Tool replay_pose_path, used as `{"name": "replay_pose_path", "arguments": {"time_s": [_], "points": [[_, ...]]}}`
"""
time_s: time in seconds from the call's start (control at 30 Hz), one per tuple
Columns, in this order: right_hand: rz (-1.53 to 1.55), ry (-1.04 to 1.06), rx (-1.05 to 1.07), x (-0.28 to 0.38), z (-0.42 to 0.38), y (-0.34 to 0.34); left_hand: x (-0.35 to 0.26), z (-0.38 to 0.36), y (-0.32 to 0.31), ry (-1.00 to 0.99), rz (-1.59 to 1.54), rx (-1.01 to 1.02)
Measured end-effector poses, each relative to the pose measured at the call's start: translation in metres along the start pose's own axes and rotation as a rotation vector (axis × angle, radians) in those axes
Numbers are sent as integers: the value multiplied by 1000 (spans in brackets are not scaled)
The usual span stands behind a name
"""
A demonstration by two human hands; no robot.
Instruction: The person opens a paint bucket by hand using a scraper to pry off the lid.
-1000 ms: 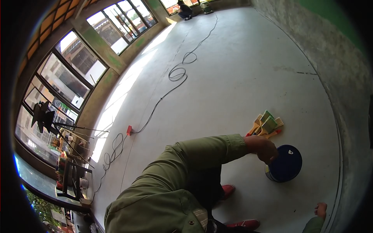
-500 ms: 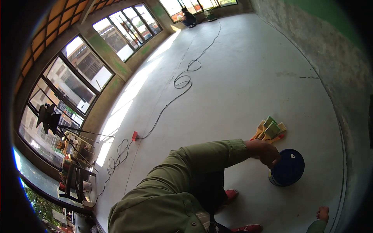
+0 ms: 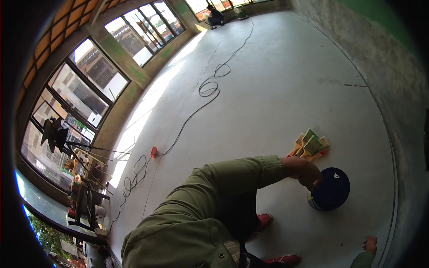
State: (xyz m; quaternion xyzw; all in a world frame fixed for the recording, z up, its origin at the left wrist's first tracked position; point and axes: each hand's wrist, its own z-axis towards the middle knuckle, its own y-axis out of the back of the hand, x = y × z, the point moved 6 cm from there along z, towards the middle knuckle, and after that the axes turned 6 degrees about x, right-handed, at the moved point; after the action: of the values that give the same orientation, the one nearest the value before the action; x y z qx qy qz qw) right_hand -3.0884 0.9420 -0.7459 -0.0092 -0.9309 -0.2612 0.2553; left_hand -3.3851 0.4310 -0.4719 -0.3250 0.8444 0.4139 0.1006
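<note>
My left hand (image 3: 309, 174) reaches out in a green sleeve, its fingers curled down at the left rim of a dark blue can lid (image 3: 333, 190). The lid sits on a round can (image 3: 314, 204), which looks like a paint can, and bears a small white mark. What the fingertips grip is partly hidden. Just beyond this hand lie several paintbrushes (image 3: 308, 145) in a pile, with wooden handles and green or pale bristles. My right hand (image 3: 370, 244) is low at the right, apart from the can, its fingers folded in; nothing shows in it.
A black cable (image 3: 190, 117) loops across the grey floor (image 3: 268, 98) to a red box (image 3: 153, 152). A concrete wall (image 3: 380, 67) runs along the right. Windows, a dark stand (image 3: 56, 134) and a bench (image 3: 85, 205) line the left. A person (image 3: 215, 17) crouches far back.
The whole view has shifted slightly, so the can and brushes appear a little higher. My left hand stays at the lid's rim, and my right hand has barely moved.
</note>
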Motion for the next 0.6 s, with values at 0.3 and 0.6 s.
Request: {"name": "replay_pose_path", "arguments": {"time_s": [0.3, 0.6], "points": [[-2, 0, 33, 1, -1, -3, 1, -1, 0, -7, -13, 0], [-30, 14, 51, 0, -1, -4, 6, 2, -2, 3, -25, 18]]}}
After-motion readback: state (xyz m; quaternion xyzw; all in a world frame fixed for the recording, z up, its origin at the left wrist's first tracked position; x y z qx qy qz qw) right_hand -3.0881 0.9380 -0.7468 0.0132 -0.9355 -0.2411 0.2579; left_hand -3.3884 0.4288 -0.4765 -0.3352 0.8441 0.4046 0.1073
